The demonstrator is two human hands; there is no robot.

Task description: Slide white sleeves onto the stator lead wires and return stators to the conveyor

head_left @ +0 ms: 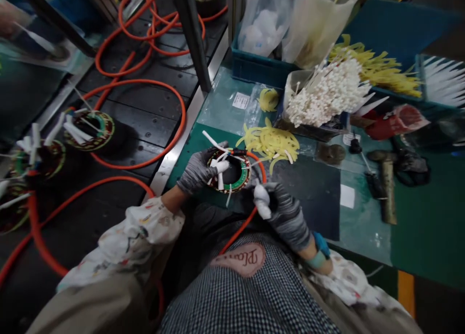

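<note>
A ring-shaped motor stator (240,181) with a green inner band and copper windings lies on the green bench in front of me. White sleeves and thin white ties stick out of it, and an orange cable (260,165) leaves its far side and curves down toward my lap. My left hand (199,170), in a grey striped glove with a white-covered fingertip, grips the stator's left side among the white sleeves. At the lower right, my right hand (285,210) is closed beside the orange cable, its white-covered fingers together. What they pinch is too small to make out.
Yellow curved strips (272,142) lie in a pile behind the stator. A box of white ties (323,99) stands beyond them, near a blue bin (250,70). A hammer (388,186) lies at right. On the left, more stators (92,130) and orange cable loops rest on a dark conveyor.
</note>
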